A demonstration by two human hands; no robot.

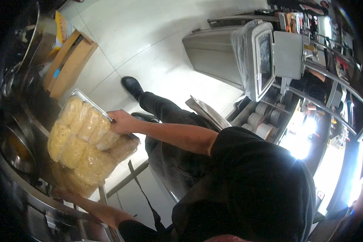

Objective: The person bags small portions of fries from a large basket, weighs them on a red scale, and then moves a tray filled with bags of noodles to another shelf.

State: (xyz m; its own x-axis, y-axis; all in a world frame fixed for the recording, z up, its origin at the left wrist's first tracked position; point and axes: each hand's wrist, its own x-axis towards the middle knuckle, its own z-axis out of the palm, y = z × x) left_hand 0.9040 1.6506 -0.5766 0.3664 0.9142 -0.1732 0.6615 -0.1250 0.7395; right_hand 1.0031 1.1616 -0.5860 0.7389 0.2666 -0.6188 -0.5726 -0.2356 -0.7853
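Note:
Several bundles of pale yellow noodles in clear plastic (84, 133) are piled on a metal tray (89, 100). The tray's rim shows along the upper edge of the pile. My right hand (124, 121) grips that rim near its corner. At the opposite end, in shadow, my left hand (67, 195) holds the tray from the side; its fingers are dim and partly hidden. The noodle bundles cover most of the tray.
A cardboard box (74, 65) stands on the tiled floor (145, 54). A grey lidded bin (217, 54) with a plastic liner is farther off. A metal bowl (18, 148) lies left of the tray. Stacked dishes (258, 115) sit on a shelf. Other people are in the background.

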